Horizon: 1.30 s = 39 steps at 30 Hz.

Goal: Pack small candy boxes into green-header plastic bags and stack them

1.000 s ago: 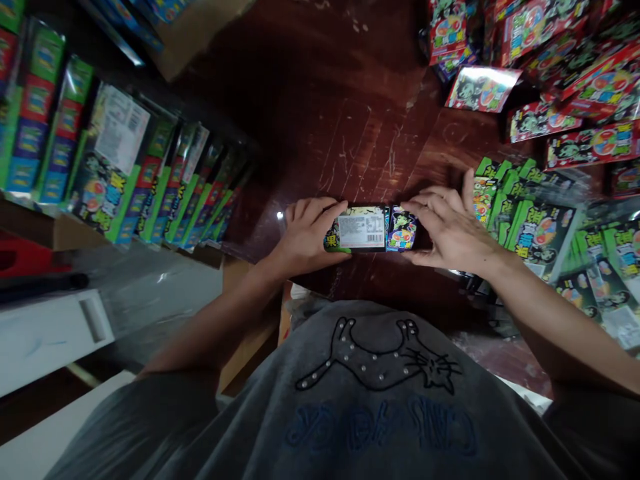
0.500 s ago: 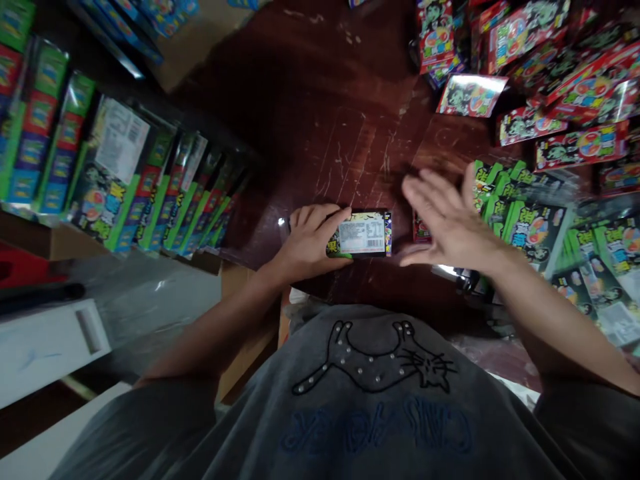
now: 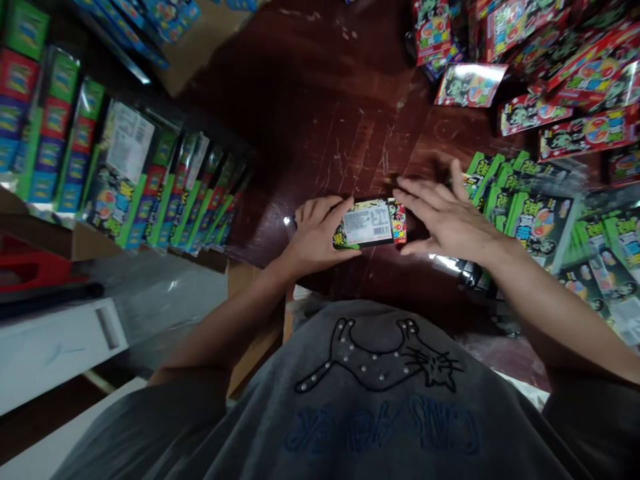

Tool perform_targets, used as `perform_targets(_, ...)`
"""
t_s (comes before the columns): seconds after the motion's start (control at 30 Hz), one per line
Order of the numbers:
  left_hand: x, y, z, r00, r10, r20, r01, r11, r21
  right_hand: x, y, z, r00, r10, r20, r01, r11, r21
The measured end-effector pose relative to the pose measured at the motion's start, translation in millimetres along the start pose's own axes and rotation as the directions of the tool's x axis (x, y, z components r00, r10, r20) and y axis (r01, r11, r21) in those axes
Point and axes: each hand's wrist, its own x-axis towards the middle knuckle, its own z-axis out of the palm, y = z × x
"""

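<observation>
In the head view, a black and green packaging sleeve (image 3: 367, 225) with a white printed label lies flat on the dark red tabletop. My left hand (image 3: 320, 230) is closed around its left end, thumb and fingers on opposite long edges. At the sleeve's right end a small red packet (image 3: 399, 220) with a colourful print shows. My right hand (image 3: 440, 217) reaches over this packet from the right, fingers at its far side and thumb at the near side. How far the packet sits inside the sleeve is hidden.
Packed sets (image 3: 117, 173) stand in a row in a carton on the left. Loose red packets (image 3: 583, 137) are heaped at the far right. Flat green and black sleeves (image 3: 537, 223) lie beside my right forearm. Blue packets (image 3: 173, 17) rest in another carton at the upper left.
My right hand has moved left, bringing the red packet to the sleeve's right end. My left hand keeps its hold on the sleeve, now slightly tilted.
</observation>
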Motion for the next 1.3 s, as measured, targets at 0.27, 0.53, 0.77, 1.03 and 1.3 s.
perform_targets(0.27,3,3,1.2,1.000,-0.003,0.007,0.003,1.000,-0.010,-39,22,-20,0.978,0.194,-0.075,-0.200,0.976,-0.083)
perform_targets(0.53,9,3,0.6,0.999,0.046,0.017,-0.046,0.999,0.015,-13,23,5,0.996,-0.033,-0.078,0.048,0.979,0.198)
perform_targets(0.77,11,0,1.0,0.997,0.068,0.024,-0.068,0.998,0.006,-13,30,3,0.997,-0.075,-0.029,0.080,0.965,0.250)
perform_targets(1.03,9,12,-0.9,1.000,-0.001,0.013,0.001,1.000,0.003,-6,13,17,0.989,-0.043,-0.144,0.060,0.991,0.117)
perform_targets(1.3,5,18,3.7,0.999,-0.037,-0.004,0.037,0.999,0.013,-17,-2,17,0.983,0.029,-0.182,-0.019,0.998,0.054)
